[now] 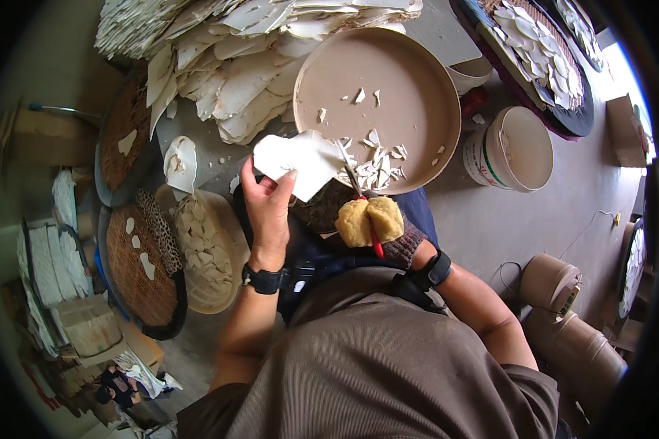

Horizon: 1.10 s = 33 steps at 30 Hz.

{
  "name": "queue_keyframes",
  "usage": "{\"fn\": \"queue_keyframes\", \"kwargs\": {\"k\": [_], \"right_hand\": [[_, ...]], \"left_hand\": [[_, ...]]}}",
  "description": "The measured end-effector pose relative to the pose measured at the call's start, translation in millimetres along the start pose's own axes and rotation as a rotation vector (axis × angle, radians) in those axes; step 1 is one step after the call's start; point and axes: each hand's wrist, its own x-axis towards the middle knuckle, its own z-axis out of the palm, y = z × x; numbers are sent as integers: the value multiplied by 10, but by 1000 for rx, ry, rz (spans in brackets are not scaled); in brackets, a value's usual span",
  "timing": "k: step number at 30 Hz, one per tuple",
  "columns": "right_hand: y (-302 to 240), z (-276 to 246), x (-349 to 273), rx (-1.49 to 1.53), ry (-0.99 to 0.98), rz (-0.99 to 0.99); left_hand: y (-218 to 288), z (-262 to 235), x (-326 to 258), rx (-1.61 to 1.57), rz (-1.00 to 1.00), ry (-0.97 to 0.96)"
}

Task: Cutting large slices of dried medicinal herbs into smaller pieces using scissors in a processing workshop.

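Grey floor [483, 219], one tray [377, 73]; left fingers [283, 188] pinching one sheet [311, 157], right fingers [404, 238] gripping scissors [354, 181].

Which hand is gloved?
The right hand, in a dark knit glove and holding red-handled cutters; the left hand is ungloved, holding a white sheet.

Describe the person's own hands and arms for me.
The left hand is bare; the right hand wears a dark grey-brown knitted glove. A boxy black wrist strap circles the left wrist, a black band the right. Short brown fabric sleeves leave both forearms bare.
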Motion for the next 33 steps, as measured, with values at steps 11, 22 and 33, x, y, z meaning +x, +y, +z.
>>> {"fn": "queue_keyframes", "kwargs": {"k": [11,22,33], "right_hand": [[-134,105,-71,-172,-123,100],[-32,31,61,-56,-123,179],[-279,151,11,50,-121,183]], "left_hand": [[-90,148,-20,100,129,52],[-44,202,-4,62,47,-31],[192,-19,-23,-224,-143,-167]]}}
